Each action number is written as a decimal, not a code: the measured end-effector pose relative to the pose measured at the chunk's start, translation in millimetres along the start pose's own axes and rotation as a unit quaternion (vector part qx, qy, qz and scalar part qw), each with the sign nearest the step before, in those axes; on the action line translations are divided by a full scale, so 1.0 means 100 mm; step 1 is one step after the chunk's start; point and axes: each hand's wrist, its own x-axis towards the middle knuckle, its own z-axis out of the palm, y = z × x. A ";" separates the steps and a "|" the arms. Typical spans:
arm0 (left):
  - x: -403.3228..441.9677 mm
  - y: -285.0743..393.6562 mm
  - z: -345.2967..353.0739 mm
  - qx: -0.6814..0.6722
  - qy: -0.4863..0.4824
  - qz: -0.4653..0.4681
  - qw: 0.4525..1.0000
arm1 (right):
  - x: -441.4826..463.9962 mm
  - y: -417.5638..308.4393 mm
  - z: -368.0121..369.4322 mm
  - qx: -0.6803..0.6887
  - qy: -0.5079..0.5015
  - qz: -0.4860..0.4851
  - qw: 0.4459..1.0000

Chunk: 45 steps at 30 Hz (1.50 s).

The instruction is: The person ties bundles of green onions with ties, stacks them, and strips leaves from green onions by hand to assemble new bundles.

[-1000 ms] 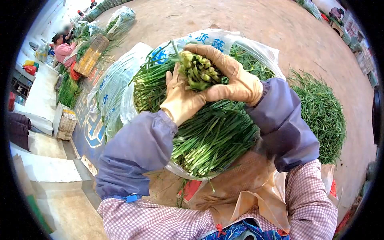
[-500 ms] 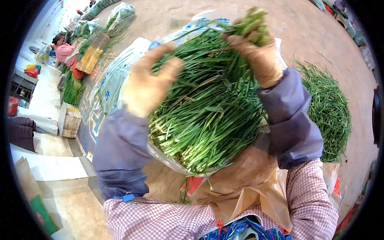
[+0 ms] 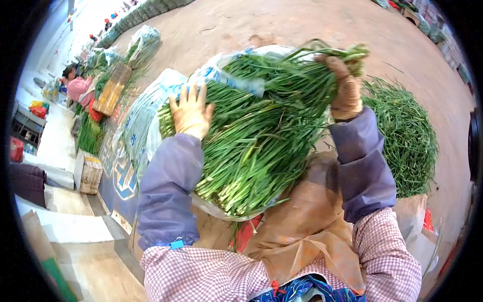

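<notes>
A big heap of long green garlic chives (image 3: 251,151) lies in front of me on a clear plastic bag (image 3: 148,108) with blue print. My left hand (image 3: 192,113), gloved, rests on the heap's left side with its fingers spread, beside some pale cut stem ends. At the far right of the heap, my right hand (image 3: 345,93) is closed around a bunch of chives (image 3: 356,54), whose stem ends point right. The bunch's leaves run left over the heap. A blurred flap of the bag overlaps the back of the heap.
A loose pile of green leaves (image 3: 405,138) lies on the floor to my right. Cardboard boxes (image 3: 89,172) stand on the left. Farther back at left, a person in pink (image 3: 78,88) sits near more greens and a tan crate (image 3: 113,89).
My left hand has come down from above the heap onto the chives. My right hand has moved right and lower, still gripping its bunch.
</notes>
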 end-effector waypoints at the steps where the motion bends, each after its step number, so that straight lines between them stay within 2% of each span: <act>1: -0.03 -0.02 0.05 0.012 0.016 0.012 1.000 | 0.05 -0.12 -0.34 0.041 -0.004 0.019 0.999; 3: -0.03 -0.01 0.03 0.018 0.006 0.014 1.000 | -0.01 -0.53 -0.79 0.095 0.046 0.059 0.993; 4: -0.02 -0.01 0.02 0.025 -0.009 0.014 1.000 | -0.02 -0.71 -1.10 0.124 0.074 0.037 0.989; 5: -0.01 0.00 0.00 0.034 -0.022 0.020 0.999 | -0.15 -0.99 -1.28 0.074 0.088 0.027 0.993; 7: 0.01 0.00 0.03 0.042 -0.042 0.005 0.998 | -0.34 -1.43 -1.75 0.043 0.162 -0.069 0.984; 8: 0.04 -0.01 0.05 0.027 -0.060 -0.009 0.998 | -0.46 -1.69 -1.96 0.084 0.146 -0.087 0.982; 9: 0.06 -0.06 0.06 -0.018 -0.066 -0.018 0.998 | -0.63 -1.94 -2.13 0.035 0.164 -0.113 0.979; 11: 0.16 -0.32 0.15 -0.172 -0.052 -0.016 0.984 | -0.95 -2.34 -2.14 0.064 0.150 -0.150 0.975; 12: 0.23 -0.38 -0.02 -0.411 -0.072 -0.035 0.908 | -1.08 -2.50 -2.17 0.052 0.141 -0.159 0.976; 13: 0.29 -0.36 -0.17 -0.383 0.015 -0.054 0.922 | -1.19 -2.62 -2.19 0.042 0.131 -0.166 0.976; 14: 0.34 -0.24 -0.43 -0.418 0.063 -0.077 0.903 | -1.30 -2.70 -2.17 0.033 0.122 -0.172 0.977; 15: 0.42 -0.21 -0.61 -0.418 0.126 -0.014 0.899 | -1.39 -2.75 -2.13 0.045 0.128 -0.173 0.976; 16: 0.39 0.19 -1.10 -0.419 0.178 0.001 0.890 | -1.46 -2.74 -2.04 0.077 0.132 -0.180 0.972; 18: 0.28 0.79 -1.97 -0.253 0.310 0.111 0.910 | -1.58 -2.67 -1.79 0.149 0.144 -0.169 0.964; 19: 0.18 1.11 -2.35 -0.290 0.325 0.174 0.883 | -1.63 -2.66 -1.57 0.103 0.108 -0.155 0.977; 20: 0.09 1.43 -2.66 -0.324 0.337 0.236 0.852 | -1.67 -2.60 -1.58 0.138 0.126 -0.141 0.972; 22: 0.02 1.98 -3.06 -0.451 0.174 0.362 0.797 | -1.80 -2.51 -1.46 0.229 0.115 -0.067 0.964; 23: 0.05 2.31 -3.12 -0.497 0.171 0.444 0.726 | -1.84 -2.46 -1.23 0.256 0.082 -0.062 0.961; 24: 0.09 2.54 -3.16 -0.424 0.199 0.520 0.714 | -1.86 -2.39 -1.19 0.241 0.072 -0.077 0.965; 25: 0.17 2.84 -3.10 -0.399 0.205 0.601 0.661 | -1.89 -2.33 -1.16 0.225 0.062 -0.093 0.968; 26: 0.14 3.09 -2.92 -0.463 -0.047 0.600 0.651 | -1.93 -2.30 -1.10 0.276 0.039 -0.081 0.957; 27: 0.11 3.33 -2.75 -0.509 -0.266 0.515 0.637 | -1.95 -2.27 -1.09 0.316 0.025 -0.045 0.947; 28: 0.00 3.45 -2.60 -0.459 -0.400 0.480 0.632 | -2.01 -2.25 -1.16 0.314 0.057 -0.023 0.947; 29: -0.09 3.50 -2.33 -0.427 -0.440 0.462 0.640 | -2.07 -2.23 -1.26 0.312 0.089 -0.002 0.946; 30: -0.22 3.57 -1.79 -0.504 -0.568 0.447 0.473 | -2.13 -2.25 -1.34 0.314 0.110 0.034 0.942; 31: -0.47 3.49 -1.65 -0.585 -0.611 0.379 0.377 | -2.20 -2.26 -1.41 0.356 0.134 0.058 0.923; 32: -0.72 3.42 -1.50 -0.647 -0.646 0.306 0.267 | -2.27 -2.22 -1.52 0.301 0.132 0.043 0.943; 33: -0.88 3.36 -1.40 -0.650 -0.689 0.247 0.205 | -2.34 -2.15 -1.67 0.245 0.132 0.028 0.960; 34: -1.05 3.31 -1.30 -0.648 -0.726 0.183 0.145 | -2.38 -2.05 -1.86 0.256 0.164 0.047 0.951; 35: -1.18 3.25 -1.41 -0.646 -0.727 0.142 0.183 | -2.39 -1.89 -2.07 0.258 0.172 0.035 0.950; 37: -1.41 3.16 -1.24 -0.639 -0.739 0.056 0.209 | -2.40 -1.76 -2.24 0.290 0.157 0.101 0.939; 38: -1.47 3.15 -1.20 -0.646 -0.732 0.051 0.211 | -2.40 -1.69 -2.29 0.292 0.166 0.120 0.934; 39: -1.48 3.14 -1.18 -0.649 -0.721 0.054 0.236 | -2.39 -1.65 -2.35 0.293 0.163 0.143 0.931; 41: -1.50 3.14 -1.15 -0.654 -0.699 0.062 0.282 | -2.39 -1.57 -2.41 0.259 0.197 0.103 0.940; 42: -1.49 3.12 -1.17 -0.649 -0.708 0.058 0.271 | -2.40 -1.52 -2.53 0.246 0.193 0.094 0.945; 45: -1.57 3.09 -1.39 -0.682 -0.702 -0.032 0.202 | -2.34 -1.36 -2.71 0.193 0.210 0.075 0.956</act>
